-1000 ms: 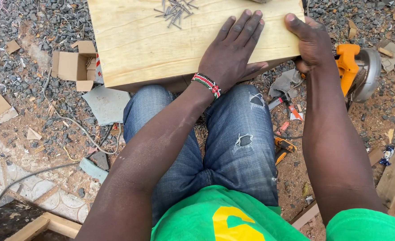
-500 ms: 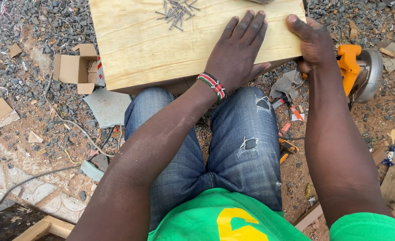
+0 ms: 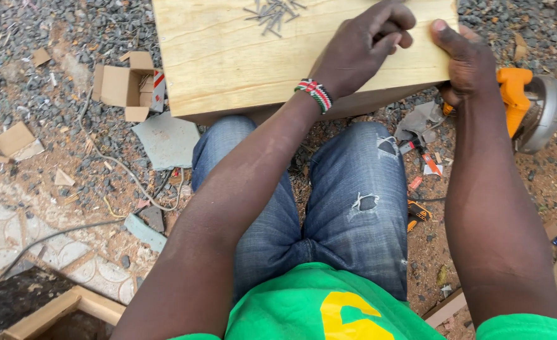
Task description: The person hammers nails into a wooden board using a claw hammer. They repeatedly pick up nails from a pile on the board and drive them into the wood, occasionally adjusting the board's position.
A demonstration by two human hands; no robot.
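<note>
left hand (image 3: pixel 360 53): it lies on top of the plywood board (image 3: pixel 228 56). half a second ago the fingers were spread flat on the wood; now they are curled in, closed loosely, and i cannot tell if something small is inside them.
right hand (image 3: pixel 467 63): it grips the right edge of the board, the thumb on top and the other fingers under the edge (mostly hidden). this grip is the same as in the earlier views.
plywood board: pale and wide, it rests across the knees above the blue jeans (image 3: pixel 329 208), the near edge toward the body.
nails (image 3: pixel 272 11): a loose grey pile on the far part of the board, near the left hand but apart from it.
change and meaning: only the left hand changed, from pressing flat to curling. my judgement is that the board is now kept steady mainly by the right hand, and the left is free for finer work.
around: orange power saw (image 3: pixel 524 104) on the ground just right of the right hand; small open cardboard box (image 3: pixel 124 85) on the gravel at the left; beaded wristband (image 3: pixel 314 94) on the left wrist.
</note>
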